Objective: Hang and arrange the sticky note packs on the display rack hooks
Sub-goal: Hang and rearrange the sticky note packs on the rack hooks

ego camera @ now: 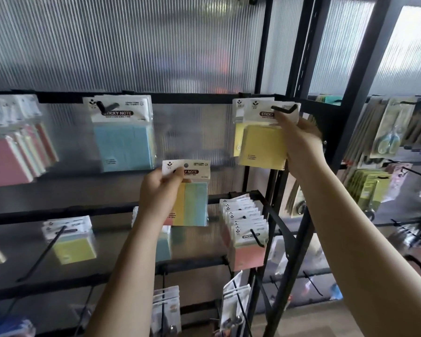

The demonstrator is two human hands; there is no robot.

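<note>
At top-right hook point(283, 108) | right hand point(299, 139) grips yellow pack point(261, 147), header on prong, not pushed back | below-left of hook, left hand point(161, 190) pinches striped pack point(192, 203), unhung | blue pack point(124, 144) left of hook hangs already; more remain, likely.

A yellow sticky note pack point(263, 144) in a clear sleeve with a white header card hangs at the tip of the upper right hook point(283, 108) of the display rack point(299, 215), in front of another yellow pack point(237, 122) on that hook. Below and left of that hook, a striped pack point(190, 198) of yellow, green and blue is held upright, off any hook. Further left, a blue pack point(123, 142) hangs on its own hook.
</note>
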